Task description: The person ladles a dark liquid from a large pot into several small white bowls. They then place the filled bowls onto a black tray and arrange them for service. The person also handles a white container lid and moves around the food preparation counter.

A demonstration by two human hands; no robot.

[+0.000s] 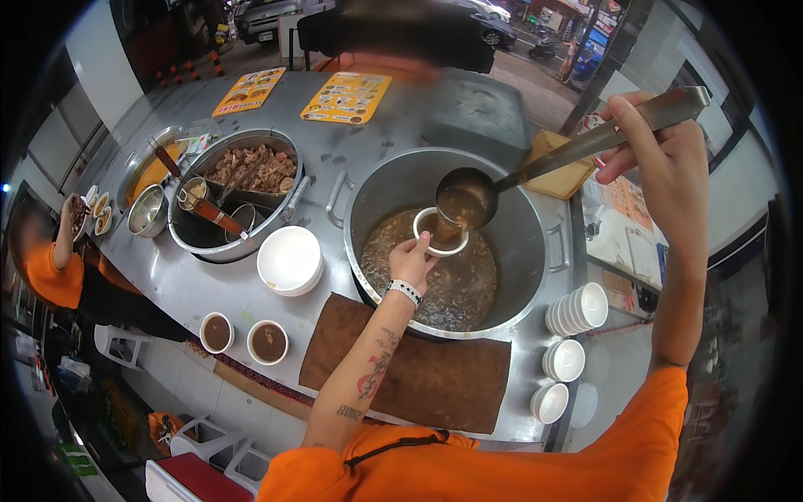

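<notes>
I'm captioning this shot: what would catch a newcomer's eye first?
The big metal pot of brown soup dominates, just right of centre. Above the soup, a ladle in the right hand's grip pours into a white bowl in the left hand's grip. Left of the brown cloth stand two filled bowls.

Left hand (410, 264) extended, right hand (676, 157) raised, both gripping

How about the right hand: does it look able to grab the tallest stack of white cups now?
Probably not: the right hand is closed around the ladle, tipped over a small cup. Nothing appears to block the stack of cups itself.
</notes>
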